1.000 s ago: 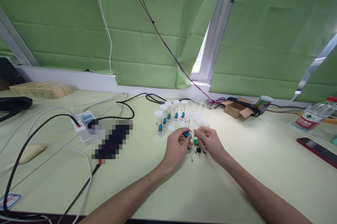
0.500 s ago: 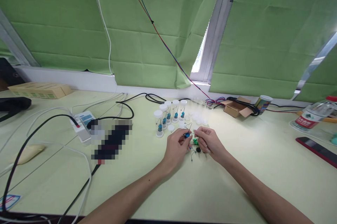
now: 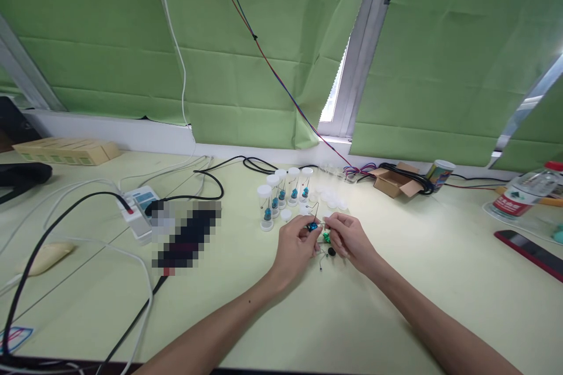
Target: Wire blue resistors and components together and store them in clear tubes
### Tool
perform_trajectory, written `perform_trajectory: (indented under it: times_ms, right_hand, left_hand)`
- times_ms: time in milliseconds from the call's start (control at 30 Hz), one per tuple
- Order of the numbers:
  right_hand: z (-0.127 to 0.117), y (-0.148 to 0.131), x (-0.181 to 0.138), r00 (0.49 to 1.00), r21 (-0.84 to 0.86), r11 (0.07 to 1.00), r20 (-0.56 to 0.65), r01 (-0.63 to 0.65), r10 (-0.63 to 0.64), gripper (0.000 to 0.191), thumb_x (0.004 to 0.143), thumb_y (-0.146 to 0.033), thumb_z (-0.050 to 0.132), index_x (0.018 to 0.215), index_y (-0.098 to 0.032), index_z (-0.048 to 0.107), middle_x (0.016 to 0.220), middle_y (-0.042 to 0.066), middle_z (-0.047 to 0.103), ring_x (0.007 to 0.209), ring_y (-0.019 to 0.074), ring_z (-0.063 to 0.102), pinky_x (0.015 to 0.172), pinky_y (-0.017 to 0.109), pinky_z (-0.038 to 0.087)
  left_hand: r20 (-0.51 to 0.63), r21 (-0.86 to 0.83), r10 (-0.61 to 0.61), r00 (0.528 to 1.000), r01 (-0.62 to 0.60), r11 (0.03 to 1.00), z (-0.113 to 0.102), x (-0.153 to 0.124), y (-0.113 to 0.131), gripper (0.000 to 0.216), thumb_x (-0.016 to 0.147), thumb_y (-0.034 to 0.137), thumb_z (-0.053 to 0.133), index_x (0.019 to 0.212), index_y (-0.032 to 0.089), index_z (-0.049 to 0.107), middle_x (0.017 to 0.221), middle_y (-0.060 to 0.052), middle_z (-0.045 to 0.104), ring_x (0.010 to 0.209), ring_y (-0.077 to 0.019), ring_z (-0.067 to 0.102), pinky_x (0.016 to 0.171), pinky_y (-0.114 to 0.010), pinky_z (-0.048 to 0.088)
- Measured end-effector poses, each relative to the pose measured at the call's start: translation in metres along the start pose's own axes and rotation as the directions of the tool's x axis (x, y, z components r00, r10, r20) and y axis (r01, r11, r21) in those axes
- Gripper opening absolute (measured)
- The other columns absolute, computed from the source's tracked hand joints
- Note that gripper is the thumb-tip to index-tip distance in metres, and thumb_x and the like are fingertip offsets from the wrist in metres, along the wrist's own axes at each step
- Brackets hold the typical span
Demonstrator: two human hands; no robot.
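Note:
My left hand [image 3: 295, 246] and my right hand [image 3: 349, 239] meet over the pale green table [image 3: 396, 304]. Together they pinch a small blue electronic part [image 3: 312, 226] by its thin wire leads, one of which sticks up. Under my fingers lie a green part [image 3: 326, 237] and a small black part [image 3: 331, 251] with wire legs. Just beyond stand several clear vials with white caps [image 3: 284, 190], each holding a blue part. Loose white caps [image 3: 331, 200] lie to their right.
A white power strip [image 3: 138, 208] with black and white cables sits at the left. A small open cardboard box [image 3: 393, 181], a can [image 3: 438, 174], a plastic bottle [image 3: 523, 196] and a red-edged phone [image 3: 532, 253] lie at the right. Green blinds hang behind.
Both hands stay in place with the blue part between them; only slight finger movement shows.

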State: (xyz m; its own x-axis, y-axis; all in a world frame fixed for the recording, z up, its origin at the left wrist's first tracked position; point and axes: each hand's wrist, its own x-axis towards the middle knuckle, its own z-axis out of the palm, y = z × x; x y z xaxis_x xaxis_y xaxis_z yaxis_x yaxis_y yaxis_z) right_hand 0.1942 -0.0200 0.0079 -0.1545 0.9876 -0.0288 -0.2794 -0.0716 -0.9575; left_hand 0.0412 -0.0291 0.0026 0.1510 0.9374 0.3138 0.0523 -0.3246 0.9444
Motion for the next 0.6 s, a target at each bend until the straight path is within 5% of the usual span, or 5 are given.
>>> perform_trajectory:
  times_ms: [267, 600]
  right_hand:
    - [0.0005, -0.0042, -0.0010, 0.982, -0.037, 0.982, -0.034, 0.185, -0.186, 0.028, 0.074, -0.040, 0.076, 0.085, -0.018, 0.061, 0.062, -0.002, 0.059, 0.050, 0.0101, 0.052, 0.045, 0.021, 0.039]
    - [0.0052, -0.0062, -0.0044, 0.936, -0.226, 0.915, -0.040, 0.334, -0.351, 0.027, 0.076, -0.043, 0.074, 0.084, -0.019, 0.064, 0.069, 0.001, 0.062, 0.056, 0.0129, 0.054, 0.054, 0.028, 0.046]
  left_hand:
    - [-0.028, -0.100, -0.091, 0.996, 0.087, 0.991, -0.0023, 0.0025, 0.0009, 0.026, 0.081, 0.042, 0.063, 0.088, 0.018, 0.061, 0.058, 0.002, 0.057, 0.046, -0.0125, 0.057, 0.045, -0.023, 0.048]
    - [-0.058, -0.142, -0.117, 0.991, 0.108, 0.984, -0.0041, 0.0062, 0.0021, 0.025, 0.080, 0.041, 0.065, 0.084, 0.018, 0.059, 0.063, 0.002, 0.059, 0.047, -0.0125, 0.060, 0.045, -0.022, 0.046]
